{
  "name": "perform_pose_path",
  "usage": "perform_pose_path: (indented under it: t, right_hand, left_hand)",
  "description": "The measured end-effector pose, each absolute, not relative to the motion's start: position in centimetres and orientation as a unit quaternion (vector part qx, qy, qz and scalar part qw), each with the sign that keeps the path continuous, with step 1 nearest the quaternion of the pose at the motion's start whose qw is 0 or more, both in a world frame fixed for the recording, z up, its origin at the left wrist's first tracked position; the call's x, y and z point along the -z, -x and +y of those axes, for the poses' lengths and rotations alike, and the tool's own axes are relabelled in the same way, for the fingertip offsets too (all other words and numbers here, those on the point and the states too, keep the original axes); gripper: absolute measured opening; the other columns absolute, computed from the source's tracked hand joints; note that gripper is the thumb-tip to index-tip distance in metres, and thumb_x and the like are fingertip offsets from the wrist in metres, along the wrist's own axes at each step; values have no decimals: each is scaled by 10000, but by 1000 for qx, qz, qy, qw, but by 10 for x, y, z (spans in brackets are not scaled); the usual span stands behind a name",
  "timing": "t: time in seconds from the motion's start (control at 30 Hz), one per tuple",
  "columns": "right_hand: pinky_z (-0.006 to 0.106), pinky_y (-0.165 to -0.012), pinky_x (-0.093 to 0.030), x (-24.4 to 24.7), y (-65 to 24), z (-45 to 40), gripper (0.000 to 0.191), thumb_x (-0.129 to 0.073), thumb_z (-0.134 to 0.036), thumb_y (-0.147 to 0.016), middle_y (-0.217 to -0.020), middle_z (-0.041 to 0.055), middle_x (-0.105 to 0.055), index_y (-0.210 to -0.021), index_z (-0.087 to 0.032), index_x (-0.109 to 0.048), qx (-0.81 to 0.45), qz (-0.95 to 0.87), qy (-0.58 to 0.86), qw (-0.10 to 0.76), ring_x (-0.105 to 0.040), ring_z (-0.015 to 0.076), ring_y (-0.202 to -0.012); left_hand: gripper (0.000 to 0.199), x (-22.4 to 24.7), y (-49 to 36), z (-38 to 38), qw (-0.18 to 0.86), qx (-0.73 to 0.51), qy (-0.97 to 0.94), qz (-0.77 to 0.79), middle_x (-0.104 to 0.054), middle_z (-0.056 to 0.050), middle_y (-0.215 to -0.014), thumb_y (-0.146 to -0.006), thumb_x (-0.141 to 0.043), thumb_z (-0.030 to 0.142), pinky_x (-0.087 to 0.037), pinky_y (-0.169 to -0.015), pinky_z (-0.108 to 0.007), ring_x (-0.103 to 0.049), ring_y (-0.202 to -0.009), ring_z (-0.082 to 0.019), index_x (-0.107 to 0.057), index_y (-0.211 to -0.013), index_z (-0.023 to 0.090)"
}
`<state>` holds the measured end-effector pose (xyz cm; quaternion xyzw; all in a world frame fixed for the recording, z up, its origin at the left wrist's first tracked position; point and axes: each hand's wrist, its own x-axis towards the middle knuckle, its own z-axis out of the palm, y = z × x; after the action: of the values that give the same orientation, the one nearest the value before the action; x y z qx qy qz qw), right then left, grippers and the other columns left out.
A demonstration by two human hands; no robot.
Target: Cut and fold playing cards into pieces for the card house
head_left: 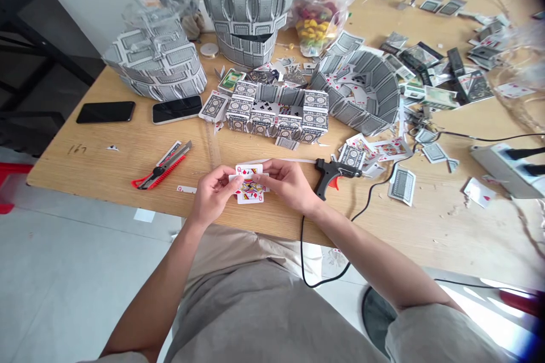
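Observation:
Near the table's front edge, a queen playing card (250, 197) faces up between my two hands, with another card lying crosswise on it. My left hand (216, 193) pinches the left side, its thumb on the card. From the right, my right hand (287, 181) grips the other side with thumb and fingers. Just right of it lies a black glue gun (332, 174) with an orange trigger. A red utility knife (164, 167) rests to the left, and a narrow cut card strip (186, 189) is beside my left hand.
Behind my hands stands a box-like structure of folded cards (279, 116). Larger card-built baskets (251, 5) are at the back. Two phones (176, 109) lie left. Loose cards (402, 184) and a black cable (370, 198) spread right, near a white power strip (506, 167).

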<state>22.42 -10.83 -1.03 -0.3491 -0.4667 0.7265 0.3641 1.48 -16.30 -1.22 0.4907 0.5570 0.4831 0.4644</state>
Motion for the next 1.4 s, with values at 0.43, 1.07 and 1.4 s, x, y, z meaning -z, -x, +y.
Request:
perform_pose_path:
  t: [0.43,1.07,1.4]
  right_hand:
    - [339,-770,-629,6,-221,-113,380,-968,-485,-773,-884,43,-828,-955,-205,-787,-718,-474,337,382,-759,199,-801]
    - [346,-751,-615,12,-218,-120,175,-825,-387,-871,-919,74,-851,-892,-217,-861,-626,-534,384,420,-765,224,-817]
    - [359,-884,-615,7,-226,-113,297,-857,-400,-865,-1138,75,-852,-1109,-232,-854,-701,-513,331,369,-779,237,-990]
  left_hand:
    - [250,12,-13,-162,499,-488,-475,537,-774,-10,-828,-892,-854,420,-547,-657,-249,-701,-726,-157,-771,-1011,216]
    - [295,9,-15,-165,482,-480,-504,533,-690,-31,-847,-949,-781,500,-492,-699,-282,-611,-742,-169,-760,-1001,210]
    - [360,13,-15,-163,496,-492,-468,541,-678,-1,-818,-914,-832,489,-482,-650,-247,-636,-713,-155,-644,-1056,216]
